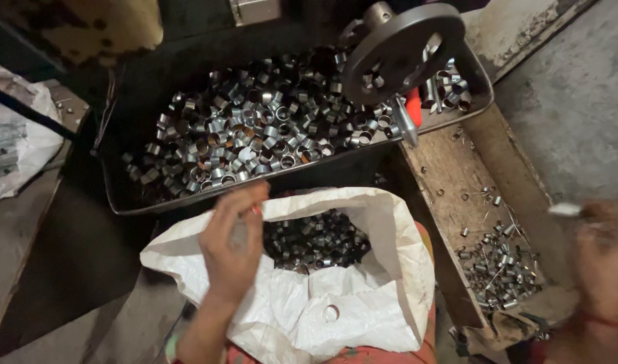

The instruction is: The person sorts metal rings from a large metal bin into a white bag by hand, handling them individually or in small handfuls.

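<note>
My left hand hovers over the near rim of a white woven sack that holds several short metal rings. Its fingers are curled around what looks like a small ring, blurred by motion. My right hand is at the far right edge, also blurred, with a thin pale metal piece sticking out of its fingers to the left. One loose ring lies on the sack's front fold.
A dark metal tray beyond the sack is full of shiny metal rings. A machine handwheel with a red-collared handle overhangs its right end. A wooden box at right holds scattered small metal parts. A plastic bag lies at left.
</note>
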